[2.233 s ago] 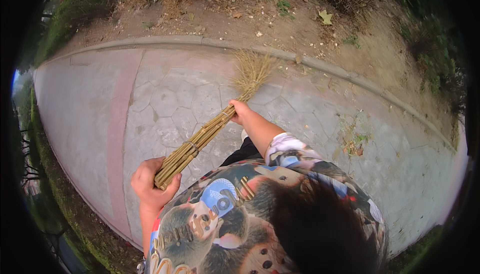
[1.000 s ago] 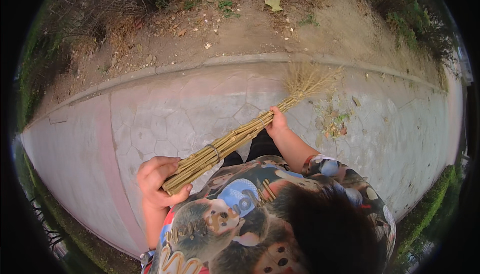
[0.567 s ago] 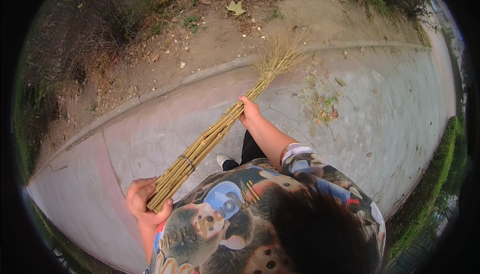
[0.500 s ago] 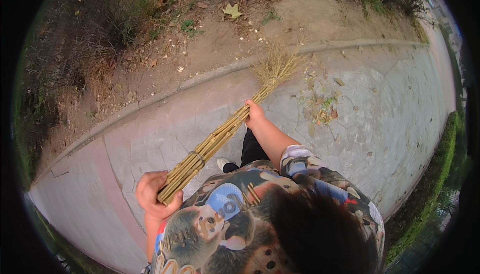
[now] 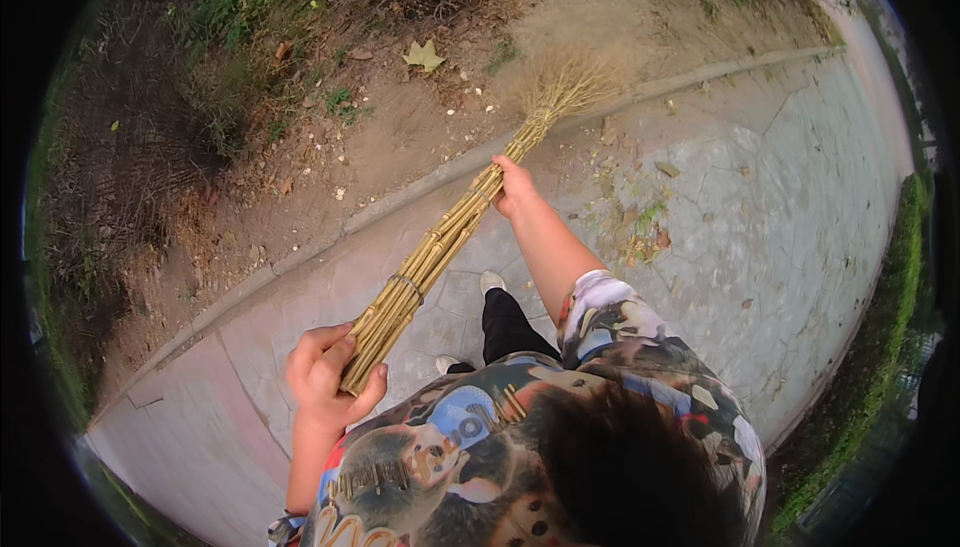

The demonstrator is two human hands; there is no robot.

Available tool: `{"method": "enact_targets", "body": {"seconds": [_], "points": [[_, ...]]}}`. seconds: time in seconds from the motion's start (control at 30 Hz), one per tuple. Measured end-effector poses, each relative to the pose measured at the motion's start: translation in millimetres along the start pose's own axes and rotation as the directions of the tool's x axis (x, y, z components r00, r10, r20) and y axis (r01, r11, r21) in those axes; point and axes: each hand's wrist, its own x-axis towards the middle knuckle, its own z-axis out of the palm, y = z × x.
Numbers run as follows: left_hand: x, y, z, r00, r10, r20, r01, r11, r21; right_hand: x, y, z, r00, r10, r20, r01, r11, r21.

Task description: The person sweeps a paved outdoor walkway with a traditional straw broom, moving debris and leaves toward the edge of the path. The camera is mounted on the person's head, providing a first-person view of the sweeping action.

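Across the front of my body slants a bamboo broom, a bundle of yellow canes bound with a ring and ending in thin bristly twigs. My left hand is closed around its near, cut end, the thumb along the right side. Farther up, just below where the twigs spread, my right hand grips the canes. The blurred twigs fan out over the low curb and the dirt behind it. To the right of the broom, dry leaves and green bits lie scattered on the paving.
Grey stone paving stretches to the right. Beyond the curb, a dirt bed holds dry shrubs and a large yellowish leaf. A green hedge borders the right side. My white shoes stand on the paving.
The broom's twigs have moved away from me, from the paving's edge to over the curb and dirt. Both hands keep their hold, and my right arm reaches farther forward. Another shoe has come into view.
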Motion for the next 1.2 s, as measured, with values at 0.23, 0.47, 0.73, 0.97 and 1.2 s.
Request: {"method": "enact_targets", "body": {"seconds": [0.23,0.47,0.73,0.97,1.2], "points": [[71.4,-4.5,54.4,0.995,0.022,0.096,-0.004,0.982,-0.191,19.7,-45.8,-79.3,0.986,0.040,-0.162,-0.040,0.999,0.004],[117.1,-1.5,41.8,0.954,-0.131,0.269,0.209,0.936,-0.284,-58.6,-98.2,-125.0,0.958,-0.138,-0.252,0.190,0.962,0.194],[197.8,-23.6,45.2,0.786,0.025,0.618,0.255,0.897,-0.361,-111.4,-75.6,-157.3,0.945,-0.086,-0.315,0.261,0.780,0.569],[320.2,-55.4,112.9,0.435,0.120,0.892,0.344,0.894,-0.288,-123.7,8.8,-163.7,0.910,-0.129,-0.393,0.406,0.462,0.788],[380.1,-29.7,208.1,-0.116,0.660,0.743,-0.255,0.703,-0.664,-132.8,110.7,-118.0,0.733,-0.097,-0.673,0.679,0.043,0.733]]}}
